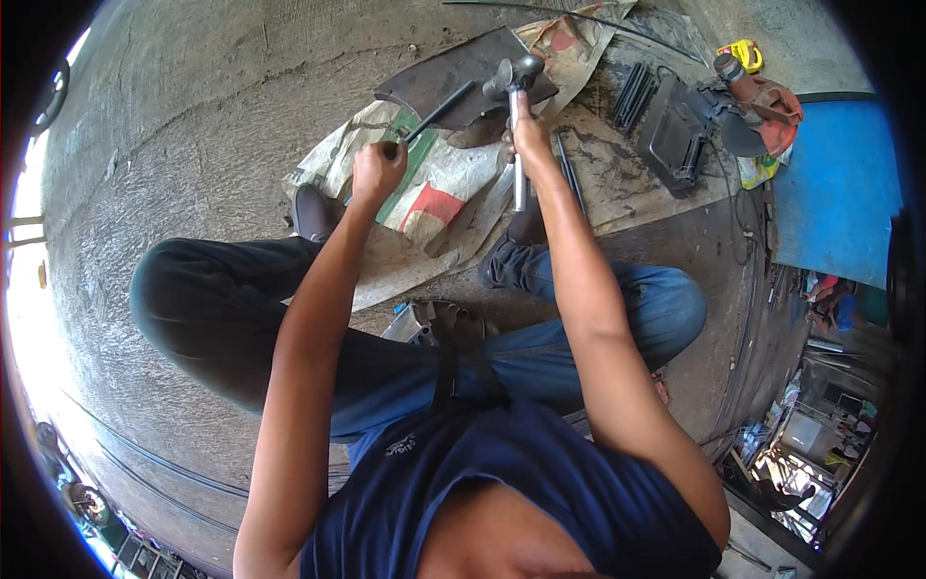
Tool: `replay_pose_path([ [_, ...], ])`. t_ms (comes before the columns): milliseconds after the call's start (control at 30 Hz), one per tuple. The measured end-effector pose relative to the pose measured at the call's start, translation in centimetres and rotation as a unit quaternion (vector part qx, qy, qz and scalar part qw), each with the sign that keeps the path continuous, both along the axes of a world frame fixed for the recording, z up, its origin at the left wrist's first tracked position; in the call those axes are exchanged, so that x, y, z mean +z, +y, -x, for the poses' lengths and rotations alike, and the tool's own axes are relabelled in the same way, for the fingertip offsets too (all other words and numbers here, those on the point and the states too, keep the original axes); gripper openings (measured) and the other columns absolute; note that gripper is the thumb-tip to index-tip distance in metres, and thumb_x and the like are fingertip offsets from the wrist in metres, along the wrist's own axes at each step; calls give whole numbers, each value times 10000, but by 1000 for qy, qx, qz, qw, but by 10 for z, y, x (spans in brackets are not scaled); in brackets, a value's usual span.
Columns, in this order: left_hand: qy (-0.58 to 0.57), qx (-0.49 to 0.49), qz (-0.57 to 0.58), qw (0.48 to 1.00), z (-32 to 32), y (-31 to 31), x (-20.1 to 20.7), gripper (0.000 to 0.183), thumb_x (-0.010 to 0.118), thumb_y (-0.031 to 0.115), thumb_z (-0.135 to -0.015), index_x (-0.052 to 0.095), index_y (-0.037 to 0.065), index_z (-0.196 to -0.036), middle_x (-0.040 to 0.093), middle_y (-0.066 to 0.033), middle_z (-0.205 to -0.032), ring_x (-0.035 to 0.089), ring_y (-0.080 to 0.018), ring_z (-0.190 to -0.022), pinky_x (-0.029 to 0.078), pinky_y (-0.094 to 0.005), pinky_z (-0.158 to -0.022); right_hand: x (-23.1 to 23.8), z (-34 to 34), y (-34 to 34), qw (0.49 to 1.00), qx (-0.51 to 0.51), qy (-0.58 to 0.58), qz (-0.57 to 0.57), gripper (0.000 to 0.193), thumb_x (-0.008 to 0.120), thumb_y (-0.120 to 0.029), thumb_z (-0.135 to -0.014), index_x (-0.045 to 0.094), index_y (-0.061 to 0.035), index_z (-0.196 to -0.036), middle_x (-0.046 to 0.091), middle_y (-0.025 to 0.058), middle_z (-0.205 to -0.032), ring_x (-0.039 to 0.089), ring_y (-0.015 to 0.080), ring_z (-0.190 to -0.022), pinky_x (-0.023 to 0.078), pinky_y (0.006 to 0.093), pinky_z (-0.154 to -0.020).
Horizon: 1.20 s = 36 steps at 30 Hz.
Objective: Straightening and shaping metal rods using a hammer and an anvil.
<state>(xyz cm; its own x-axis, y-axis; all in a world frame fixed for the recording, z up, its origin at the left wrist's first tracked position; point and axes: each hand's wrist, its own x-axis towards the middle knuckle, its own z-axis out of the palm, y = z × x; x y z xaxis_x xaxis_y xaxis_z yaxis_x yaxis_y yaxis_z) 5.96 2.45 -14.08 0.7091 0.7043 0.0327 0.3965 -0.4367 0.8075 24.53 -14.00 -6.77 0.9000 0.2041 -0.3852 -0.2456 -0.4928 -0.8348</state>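
My left hand [377,170] is closed around one end of a dark metal rod [442,111] that slants up and right toward a dark metal plate [453,87]. My right hand [529,137] grips the silver handle of a hammer [518,125], its dark head [516,75] raised over the plate's right edge. Both hands work above a printed woven sack [434,188] spread on the concrete floor, between my knees.
A bundle of dark rods [632,95] and a black tool case [678,135] lie right of the hammer. An angle grinder [748,96] and a yellow tape measure [744,55] sit at the upper right, beside a blue board [837,188]. Bare concrete [193,125] stretches left.
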Motion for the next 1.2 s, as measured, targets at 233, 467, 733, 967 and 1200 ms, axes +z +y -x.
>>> replay_pose_path([
  [233,-7,-12,-3,1000,1,-1,-7,302,684,292,-849,740,2,-916,701,-212,-854,690,-362,-786,532,-413,-761,7,5,3,999,13,5,-50,584,478,-641,-928,514,-70,-810,470,9,-568,439,96,-393,343,251,-364],
  [467,-34,-38,-34,998,5,-1,-4,281,692,253,-859,734,-7,-959,707,-207,-885,696,-338,-798,528,-391,-757,1,-10,29,993,78,-73,47,648,480,-640,-926,550,-32,-714,508,36,-524,489,131,-398,389,289,-384],
  [733,-40,-33,-53,997,5,-2,-6,246,698,227,-855,734,3,-949,700,-208,-878,685,-352,-800,523,-403,-742,34,2,25,995,58,67,-52,578,458,-626,-944,512,-86,-744,478,-5,-535,422,90,-390,359,266,-368],
  [967,-51,-29,-37,998,1,-5,-2,187,679,221,-848,737,55,-912,673,-176,-832,650,-387,-768,501,-447,-699,246,-1,38,941,29,-285,-182,586,420,-623,-956,498,-101,-702,412,-18,-498,387,99,-349,311,257,-335],
  [1200,-66,-22,-63,996,8,0,-4,235,693,207,-858,726,-12,-937,687,-218,-841,674,-362,-758,511,-410,-706,216,-48,49,875,1,-405,-266,597,433,-654,-935,480,-106,-701,420,-18,-512,396,92,-360,325,254,-339],
])
